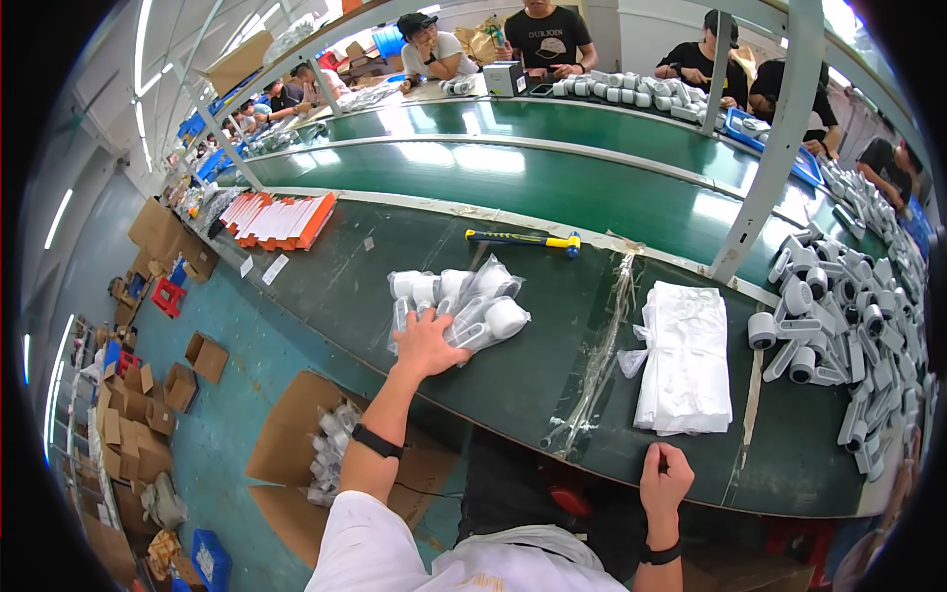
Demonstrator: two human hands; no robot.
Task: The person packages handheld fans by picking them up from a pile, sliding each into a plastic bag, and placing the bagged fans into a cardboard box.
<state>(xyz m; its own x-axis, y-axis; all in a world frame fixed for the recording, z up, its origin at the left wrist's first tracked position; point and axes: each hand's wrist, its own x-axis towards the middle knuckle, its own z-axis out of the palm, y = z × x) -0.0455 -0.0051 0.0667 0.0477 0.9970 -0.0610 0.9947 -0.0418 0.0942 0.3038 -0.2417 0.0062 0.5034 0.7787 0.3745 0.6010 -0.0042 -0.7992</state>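
Left of the white plastic bundle [683,360], the left hand [422,347] lies, fingers apart, on bagged parts [464,296] whose slick plastic could slip, while the right hand [665,479] curls closed just below.

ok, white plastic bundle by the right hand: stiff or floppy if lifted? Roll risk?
Probably floppy: the white plastic bundle looks like thin, creased sheets. Unlikely to roll, since it lies flat. It looks cinched across the middle, so the ends may sag.
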